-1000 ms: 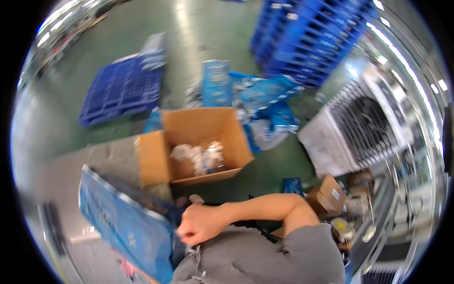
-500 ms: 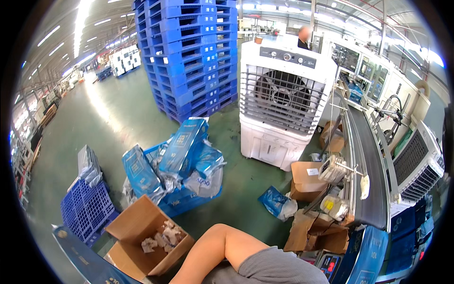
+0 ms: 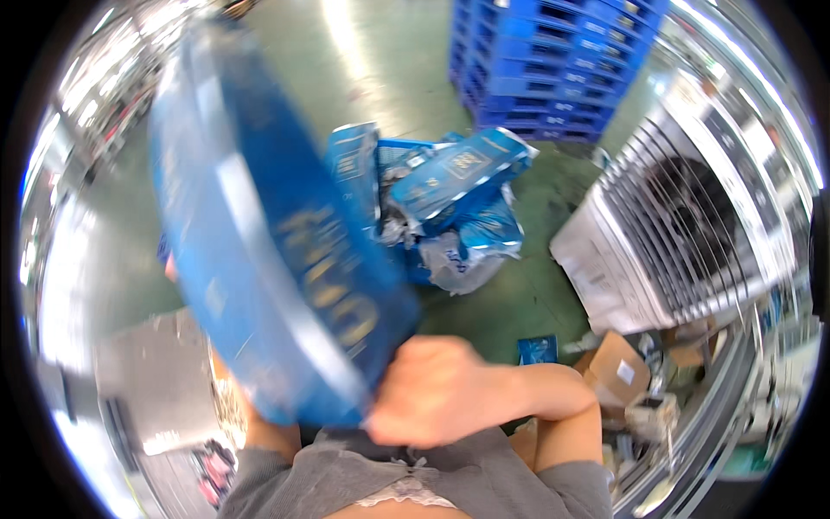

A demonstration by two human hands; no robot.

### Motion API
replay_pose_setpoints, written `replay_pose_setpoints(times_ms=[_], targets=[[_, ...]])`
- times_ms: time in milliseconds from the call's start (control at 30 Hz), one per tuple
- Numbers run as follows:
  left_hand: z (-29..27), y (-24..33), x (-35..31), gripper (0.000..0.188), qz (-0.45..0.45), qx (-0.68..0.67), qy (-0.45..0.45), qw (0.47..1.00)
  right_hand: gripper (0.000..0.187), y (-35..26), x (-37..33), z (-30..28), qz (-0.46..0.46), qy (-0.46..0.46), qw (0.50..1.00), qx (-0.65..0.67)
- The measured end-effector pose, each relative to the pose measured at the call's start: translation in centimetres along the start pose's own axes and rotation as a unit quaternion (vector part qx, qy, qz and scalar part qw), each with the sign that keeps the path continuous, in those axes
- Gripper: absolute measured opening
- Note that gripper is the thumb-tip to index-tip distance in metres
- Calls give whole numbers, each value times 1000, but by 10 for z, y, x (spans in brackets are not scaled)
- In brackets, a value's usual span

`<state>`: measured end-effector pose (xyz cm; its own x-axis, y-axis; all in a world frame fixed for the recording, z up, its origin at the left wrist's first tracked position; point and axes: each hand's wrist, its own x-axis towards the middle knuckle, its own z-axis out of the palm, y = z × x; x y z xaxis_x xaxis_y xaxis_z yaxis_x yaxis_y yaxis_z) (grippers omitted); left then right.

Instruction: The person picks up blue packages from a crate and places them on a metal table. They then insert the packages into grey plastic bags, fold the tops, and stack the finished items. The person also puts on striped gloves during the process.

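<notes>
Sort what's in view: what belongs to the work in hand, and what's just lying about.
In hand:
- large blue package
- right hand, gripping its near end
- left hand, mostly hidden by it
- possibly the similar blue packages piled in the blue crate

Apparently just lying about:
- stacked blue pallets
- white fan unit
- cardboard box

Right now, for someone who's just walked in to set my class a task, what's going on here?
A person holds up a large blue package, blurred in this view. The right hand is closed at its lower right edge; the left hand is mostly hidden behind it, its grip unclear. Beyond, more blue packages are heaped in and over a blue basket on the floor. Stacked blue pallets stand behind, with a white fan unit to the right.
</notes>
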<state>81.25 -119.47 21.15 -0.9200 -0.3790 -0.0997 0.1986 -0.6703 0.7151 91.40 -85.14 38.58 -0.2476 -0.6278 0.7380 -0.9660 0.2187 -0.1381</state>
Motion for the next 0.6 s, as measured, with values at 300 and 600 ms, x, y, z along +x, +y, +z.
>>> replay_pose_setpoints(times_ms=[300,600], targets=[[120,-71,114,62,-31,349,-100,931,16,228,-162,42,515,-25,857,7],[-76,-9,-89,52,-90,213,12,973,56,164,-207,206,545,-167,781,253]])
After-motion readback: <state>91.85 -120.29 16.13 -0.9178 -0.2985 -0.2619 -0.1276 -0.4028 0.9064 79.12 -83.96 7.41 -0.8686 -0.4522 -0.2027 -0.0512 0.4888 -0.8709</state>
